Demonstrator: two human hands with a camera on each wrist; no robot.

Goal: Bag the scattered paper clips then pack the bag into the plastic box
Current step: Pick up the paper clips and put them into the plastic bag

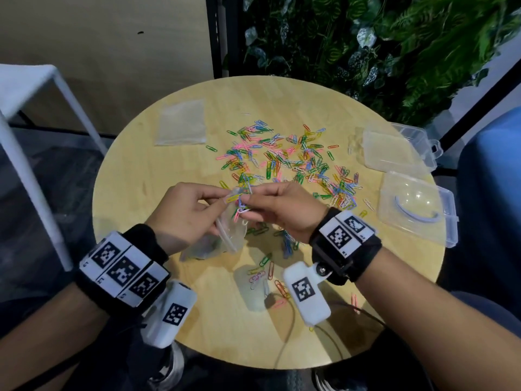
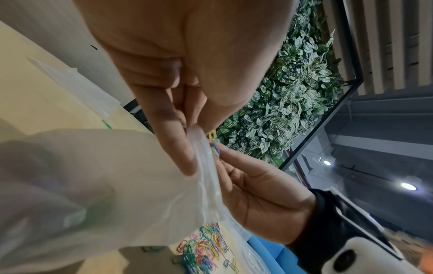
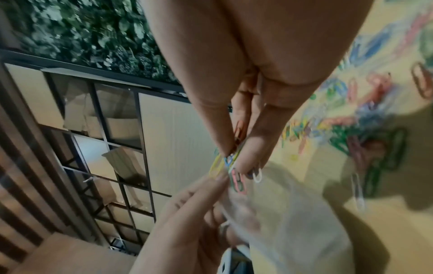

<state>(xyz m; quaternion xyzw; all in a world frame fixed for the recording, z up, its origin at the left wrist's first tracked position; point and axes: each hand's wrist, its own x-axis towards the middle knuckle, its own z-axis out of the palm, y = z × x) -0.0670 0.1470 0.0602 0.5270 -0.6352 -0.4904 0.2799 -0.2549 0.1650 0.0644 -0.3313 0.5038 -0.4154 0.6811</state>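
Coloured paper clips (image 1: 293,159) lie scattered over the round wooden table (image 1: 158,170). My left hand (image 1: 186,213) pinches the rim of a clear plastic bag (image 1: 231,230) and holds its mouth up. My right hand (image 1: 279,207) pinches a small bunch of clips (image 1: 239,201) right at the bag's mouth. The wrist views show the same: the bag (image 2: 131,181) under my left hand's fingers (image 2: 175,140), and the clip bunch (image 3: 232,166) between my right hand's fingertips (image 3: 250,157) above the bag (image 3: 288,213). Two clear plastic boxes (image 1: 414,207) (image 1: 394,148) sit at the table's right.
A stack of spare clear bags (image 1: 181,122) lies at the table's far left. More clips (image 1: 267,272) lie near the front edge between my wrists. A white stool (image 1: 33,114) stands left of the table, a plant wall (image 1: 366,46) behind it.
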